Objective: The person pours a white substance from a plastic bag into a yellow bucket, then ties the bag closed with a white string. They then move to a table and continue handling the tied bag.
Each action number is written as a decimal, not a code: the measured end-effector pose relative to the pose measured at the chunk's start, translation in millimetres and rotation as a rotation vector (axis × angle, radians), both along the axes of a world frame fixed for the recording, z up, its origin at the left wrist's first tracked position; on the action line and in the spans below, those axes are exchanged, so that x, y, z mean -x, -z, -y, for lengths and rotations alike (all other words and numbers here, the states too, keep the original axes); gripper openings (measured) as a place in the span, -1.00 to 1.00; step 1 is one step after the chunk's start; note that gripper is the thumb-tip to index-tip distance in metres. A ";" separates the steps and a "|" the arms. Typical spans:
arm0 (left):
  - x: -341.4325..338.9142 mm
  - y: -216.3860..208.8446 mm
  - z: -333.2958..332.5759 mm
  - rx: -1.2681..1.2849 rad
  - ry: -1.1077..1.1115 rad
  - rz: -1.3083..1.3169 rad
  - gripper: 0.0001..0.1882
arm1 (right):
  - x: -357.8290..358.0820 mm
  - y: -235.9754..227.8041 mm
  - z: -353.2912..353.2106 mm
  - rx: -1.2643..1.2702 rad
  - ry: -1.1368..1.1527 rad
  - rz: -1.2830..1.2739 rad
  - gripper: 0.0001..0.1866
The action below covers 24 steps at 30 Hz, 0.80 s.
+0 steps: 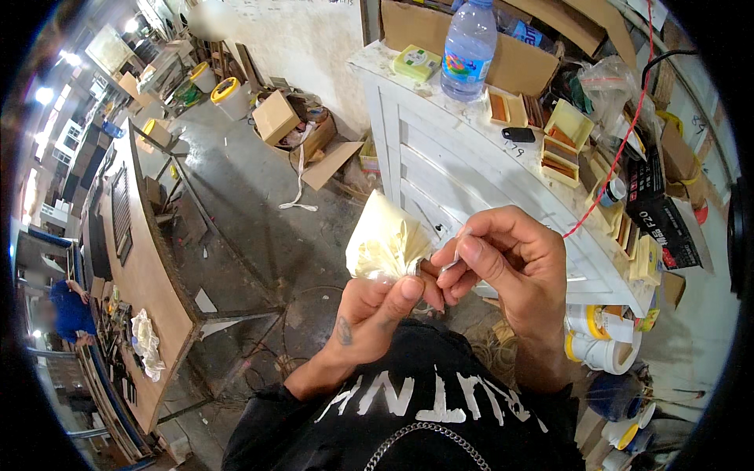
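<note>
A clear plastic bag of pale yellow material [383,239] hangs before my chest, its neck gathered and its full end tilted up and away. My left hand [375,318] grips the bunched neck, with the thumb pressed over it. Close by on the right, my right hand [509,259] is closed, thumb against fingers, on a small thin silvery piece [451,265] beside the bag's neck. What exactly this piece is, I cannot make out. The fingers of both hands nearly meet there.
A white cabinet [463,161] stands ahead right, bearing a water bottle [469,55], small boxes of brown pieces [559,161] and a black box [664,208]. Left is a long wooden workbench [169,314] with a crumpled white cloth [147,345]; a person in blue [69,310] is beyond. Cardboard boxes [276,118] sit on the floor.
</note>
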<state>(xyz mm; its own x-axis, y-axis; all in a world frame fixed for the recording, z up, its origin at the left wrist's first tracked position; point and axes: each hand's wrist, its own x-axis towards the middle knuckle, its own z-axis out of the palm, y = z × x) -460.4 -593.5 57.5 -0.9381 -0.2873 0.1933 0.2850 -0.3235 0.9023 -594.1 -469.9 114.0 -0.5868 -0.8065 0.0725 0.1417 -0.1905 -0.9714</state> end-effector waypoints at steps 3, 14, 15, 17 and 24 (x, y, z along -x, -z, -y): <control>1.6 -2.2 -1.4 -0.012 0.017 0.016 -0.61 | 1.5 -2.0 -2.8 -0.016 0.014 0.004 -0.88; 8.4 -12.4 -5.7 0.086 -0.231 0.141 -0.60 | -0.9 -0.7 -14.0 -0.193 0.024 -0.071 -0.90; 8.1 -14.5 -7.1 0.116 -0.274 0.168 -0.59 | -1.3 1.2 -13.9 -0.236 0.004 -0.108 -0.90; 5.6 -22.5 -7.1 0.110 -0.257 0.241 -0.60 | -2.7 2.9 -12.6 -0.302 -0.036 -0.155 -0.91; 1.2 -21.8 -17.4 0.124 -0.310 0.347 -0.65 | -7.3 -0.9 -10.5 -0.375 -0.125 -0.268 -0.94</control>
